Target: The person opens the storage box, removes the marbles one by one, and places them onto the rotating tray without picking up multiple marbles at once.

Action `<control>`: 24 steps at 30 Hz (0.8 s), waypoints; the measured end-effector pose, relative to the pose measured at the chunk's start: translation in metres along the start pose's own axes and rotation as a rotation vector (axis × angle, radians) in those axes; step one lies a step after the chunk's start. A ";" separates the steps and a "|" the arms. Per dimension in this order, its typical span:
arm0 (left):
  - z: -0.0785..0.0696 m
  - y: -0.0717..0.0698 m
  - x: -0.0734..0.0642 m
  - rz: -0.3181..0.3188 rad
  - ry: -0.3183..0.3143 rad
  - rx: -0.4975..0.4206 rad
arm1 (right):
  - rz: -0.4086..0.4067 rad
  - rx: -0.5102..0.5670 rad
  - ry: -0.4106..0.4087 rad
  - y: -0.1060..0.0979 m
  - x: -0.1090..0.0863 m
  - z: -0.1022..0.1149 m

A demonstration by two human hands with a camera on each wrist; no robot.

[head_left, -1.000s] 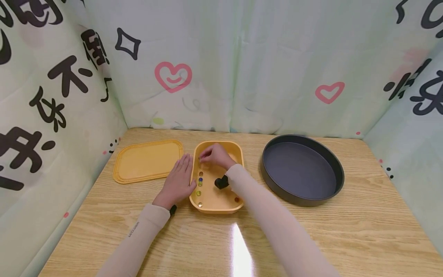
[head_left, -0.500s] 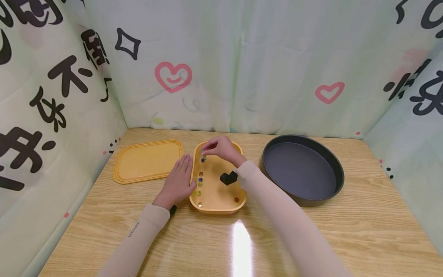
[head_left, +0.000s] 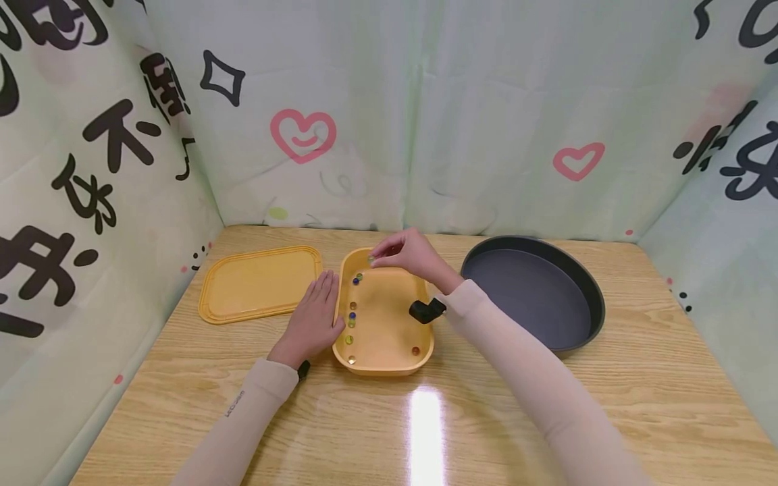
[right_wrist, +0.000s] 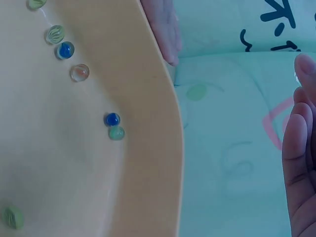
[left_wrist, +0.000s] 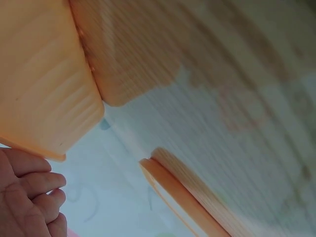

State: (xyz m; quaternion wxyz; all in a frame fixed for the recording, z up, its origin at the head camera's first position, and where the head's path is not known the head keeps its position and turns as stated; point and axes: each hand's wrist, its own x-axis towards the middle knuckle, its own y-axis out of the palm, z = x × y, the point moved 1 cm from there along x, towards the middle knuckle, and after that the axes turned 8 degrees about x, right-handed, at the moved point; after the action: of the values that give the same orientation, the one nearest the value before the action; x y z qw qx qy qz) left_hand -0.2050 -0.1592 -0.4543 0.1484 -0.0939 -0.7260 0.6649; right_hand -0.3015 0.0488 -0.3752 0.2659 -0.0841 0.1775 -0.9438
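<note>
A deep yellow-orange tray [head_left: 389, 370] stands mid-table with several glass marbles inside. Over its far end, my right hand [head_left: 415, 258] pinches a small clear marble [head_left: 371, 260] between thumb and fingertips. Just below lie a blue marble [right_wrist: 112, 119] and a pale green marble [right_wrist: 117, 133], side by side along the left wall. Nearer me, more marbles form a loose line there, among them an orange-streaked one [right_wrist: 80, 73] and another blue one [right_wrist: 65, 50]. A reddish marble [head_left: 416, 351] sits in the near right corner. My left hand [head_left: 310, 320], fingers straight, rests against the tray's left side.
A flat yellow lid [head_left: 261, 283] lies on the table left of the tray. To the right stands a large round dark pan [head_left: 529, 297], partly overlapped by my right sleeve. Printed curtains [head_left: 486, 121] enclose the table at the back and sides.
My right hand has risen from the tray's far left floor and moved right and back, the marble in its fingertips. The blue and greenish marbles came into view beneath it. My left hand stays put.
</note>
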 end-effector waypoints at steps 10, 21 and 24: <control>0.000 -0.003 -0.001 0.015 0.003 -0.020 | -0.047 0.026 0.050 -0.044 -0.024 -0.004; -0.001 -0.002 -0.001 0.011 0.010 -0.020 | -0.132 -0.041 0.143 -0.104 -0.049 -0.025; -0.001 -0.002 -0.001 0.018 0.007 -0.021 | -0.164 -0.030 0.156 -0.121 -0.056 -0.035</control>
State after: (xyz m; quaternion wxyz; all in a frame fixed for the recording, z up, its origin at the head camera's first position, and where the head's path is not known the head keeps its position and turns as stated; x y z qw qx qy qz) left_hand -0.2037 -0.1588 -0.4522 0.1441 -0.1041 -0.7315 0.6583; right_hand -0.3203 0.1848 -0.3654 0.1720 -0.0288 0.2043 -0.9632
